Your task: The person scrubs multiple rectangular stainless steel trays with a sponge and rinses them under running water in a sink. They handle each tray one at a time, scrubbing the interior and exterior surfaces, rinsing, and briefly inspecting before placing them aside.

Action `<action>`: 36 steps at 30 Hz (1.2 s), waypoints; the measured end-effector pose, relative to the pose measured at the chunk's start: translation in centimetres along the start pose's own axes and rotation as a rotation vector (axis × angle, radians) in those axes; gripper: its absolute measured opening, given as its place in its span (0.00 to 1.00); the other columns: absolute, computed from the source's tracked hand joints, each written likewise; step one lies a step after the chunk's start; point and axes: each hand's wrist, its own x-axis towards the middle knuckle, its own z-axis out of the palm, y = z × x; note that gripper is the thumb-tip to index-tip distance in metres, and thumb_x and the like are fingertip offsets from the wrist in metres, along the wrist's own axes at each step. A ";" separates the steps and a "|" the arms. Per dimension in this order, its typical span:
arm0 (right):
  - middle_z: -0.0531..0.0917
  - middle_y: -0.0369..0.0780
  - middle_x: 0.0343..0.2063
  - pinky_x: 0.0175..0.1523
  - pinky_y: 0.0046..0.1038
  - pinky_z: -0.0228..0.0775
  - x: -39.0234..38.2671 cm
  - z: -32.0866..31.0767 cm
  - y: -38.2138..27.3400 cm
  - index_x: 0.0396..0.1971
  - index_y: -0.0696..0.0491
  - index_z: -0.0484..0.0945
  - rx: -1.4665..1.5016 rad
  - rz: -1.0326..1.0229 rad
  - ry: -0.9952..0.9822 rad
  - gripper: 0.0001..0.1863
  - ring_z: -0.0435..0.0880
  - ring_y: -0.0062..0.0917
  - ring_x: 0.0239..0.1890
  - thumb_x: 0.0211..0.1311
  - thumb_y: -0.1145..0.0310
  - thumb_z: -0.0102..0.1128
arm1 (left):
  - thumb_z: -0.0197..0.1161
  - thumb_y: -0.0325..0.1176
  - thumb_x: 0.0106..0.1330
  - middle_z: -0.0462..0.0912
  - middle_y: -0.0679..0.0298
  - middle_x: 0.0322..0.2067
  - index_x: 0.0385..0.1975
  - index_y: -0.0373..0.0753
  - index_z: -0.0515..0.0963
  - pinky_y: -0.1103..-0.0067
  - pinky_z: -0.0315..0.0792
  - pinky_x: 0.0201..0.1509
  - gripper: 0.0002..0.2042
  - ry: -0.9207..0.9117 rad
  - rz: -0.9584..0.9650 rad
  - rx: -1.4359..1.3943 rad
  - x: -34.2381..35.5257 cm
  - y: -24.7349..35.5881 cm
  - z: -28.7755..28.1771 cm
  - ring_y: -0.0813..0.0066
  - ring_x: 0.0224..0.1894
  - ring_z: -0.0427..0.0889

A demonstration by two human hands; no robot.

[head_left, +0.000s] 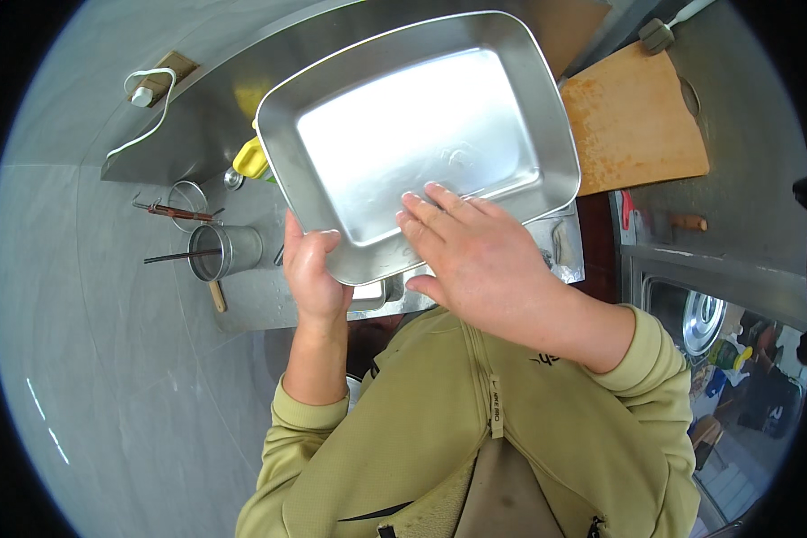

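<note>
A large rectangular steel tray (547, 117) with rounded corners is held up close to the camera, its shiny inside facing me. My left hand (312, 269) grips the tray's near left edge, thumb over the rim. My right hand (475, 255) lies flat on the near rim and inner wall, fingers spread into the tray. Both arms wear olive-green sleeves.
A steel counter (197, 125) runs behind the tray, with a white cable and plug (143, 94) on it. Metal utensil cups (220, 251) with chopsticks hang on the grey tiled wall. A yellow object (251, 160) peeks out beside the tray. An orange wooden cutting board (637, 117) lies right.
</note>
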 end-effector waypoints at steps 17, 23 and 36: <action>0.72 0.43 0.62 0.64 0.35 0.63 -0.3 -0.3 0.2 0.59 0.58 0.71 -0.004 0.085 -0.008 0.35 0.68 0.35 0.66 0.51 0.59 0.69 | 0.45 0.25 0.54 0.74 0.54 0.49 0.58 0.29 0.65 0.72 0.70 0.56 0.27 -0.012 0.010 0.004 -0.5 0.1 0.1 0.65 0.50 0.75; 0.70 0.46 0.64 0.65 0.36 0.63 -0.7 -1.4 2.3 0.60 0.59 0.69 -0.093 0.222 -0.004 0.37 0.66 0.35 0.68 0.51 0.60 0.69 | 0.45 0.26 0.55 0.74 0.53 0.50 0.57 0.28 0.67 0.71 0.69 0.58 0.26 -0.026 0.013 -0.040 -0.5 -0.2 -0.2 0.62 0.52 0.75; 0.71 0.46 0.62 0.66 0.38 0.61 -1.5 0.2 4.1 0.58 0.58 0.71 0.025 0.181 0.134 0.34 0.68 0.38 0.66 0.48 0.65 0.71 | 0.45 0.26 0.54 0.75 0.54 0.49 0.57 0.28 0.67 0.71 0.70 0.56 0.26 0.020 -0.008 0.038 0.0 -1.0 0.0 0.63 0.51 0.75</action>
